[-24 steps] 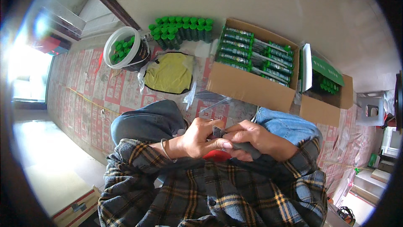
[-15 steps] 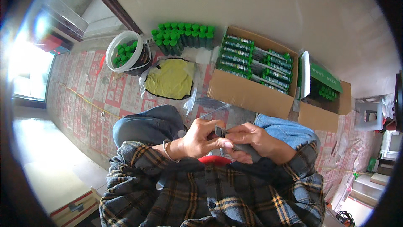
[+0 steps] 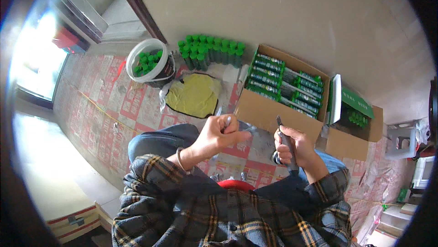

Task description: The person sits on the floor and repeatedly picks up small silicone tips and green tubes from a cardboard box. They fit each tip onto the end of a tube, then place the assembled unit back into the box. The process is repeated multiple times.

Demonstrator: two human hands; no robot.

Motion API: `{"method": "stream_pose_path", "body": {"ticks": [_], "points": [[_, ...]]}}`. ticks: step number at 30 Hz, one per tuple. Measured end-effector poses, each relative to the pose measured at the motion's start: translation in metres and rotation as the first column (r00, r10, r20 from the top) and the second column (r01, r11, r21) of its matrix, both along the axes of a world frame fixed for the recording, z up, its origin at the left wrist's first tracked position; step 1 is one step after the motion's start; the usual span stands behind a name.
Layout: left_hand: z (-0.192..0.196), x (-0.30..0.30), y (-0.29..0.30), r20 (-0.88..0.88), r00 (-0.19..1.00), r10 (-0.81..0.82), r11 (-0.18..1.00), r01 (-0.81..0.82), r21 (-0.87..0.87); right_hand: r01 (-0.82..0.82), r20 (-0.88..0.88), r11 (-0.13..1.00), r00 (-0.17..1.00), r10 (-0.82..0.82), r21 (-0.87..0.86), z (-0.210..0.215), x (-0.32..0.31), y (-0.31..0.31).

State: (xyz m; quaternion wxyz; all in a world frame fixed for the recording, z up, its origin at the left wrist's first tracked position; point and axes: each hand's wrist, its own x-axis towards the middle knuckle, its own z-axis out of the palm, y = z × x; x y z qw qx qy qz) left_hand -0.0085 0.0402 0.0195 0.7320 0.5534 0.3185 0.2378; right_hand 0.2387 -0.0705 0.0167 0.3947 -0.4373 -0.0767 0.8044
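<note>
My right hand (image 3: 296,149) grips a slender dark grey tube (image 3: 286,143), held nearly upright with its pointed tip up. My left hand (image 3: 220,133) is closed on a piece of clear plastic wrap (image 3: 248,128) that stretches toward the right hand. Both hands are raised over my knees, a short gap between them. A red object (image 3: 235,184) lies on my lap below them, partly hidden by my plaid shirt.
An open cardboard box (image 3: 260,110) of green-capped tubes stands just beyond my hands. A smaller open box (image 3: 349,144) is at its right. A white bucket (image 3: 137,71) with green caps, a yellow bag (image 3: 194,94) and a row of green-capped tubes (image 3: 210,48) lie along the wall.
My hands were pressed together on the tube in front of my chest. They have since pulled apart: the right keeps the tube, the left draws the clear wrap away to the left.
</note>
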Motion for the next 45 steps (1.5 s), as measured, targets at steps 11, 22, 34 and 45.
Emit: {"method": "stream_pose_path", "body": {"ticks": [11,22,34,45], "points": [[0.010,0.004,-0.002,0.228,0.929,-0.291,0.952,0.304,-0.023,-0.165,0.086,0.977,0.984,0.155,0.137,0.056,-0.023,0.008],[0.013,0.011,-0.014,0.231,0.968,-0.101,0.990,0.122,-0.077,-0.318,0.014,0.932,0.947,0.321,0.173,0.067,-0.036,0.021],[0.015,0.008,-0.011,0.031,0.992,-0.121,0.911,0.099,0.400,-0.334,-0.024,0.932,0.940,0.340,0.143,0.061,-0.041,0.024],[0.017,0.001,-0.009,0.013,0.954,-0.301,0.865,0.267,0.424,-0.326,-0.053,0.930,0.939,0.339,0.171,0.061,-0.042,0.022]]}}
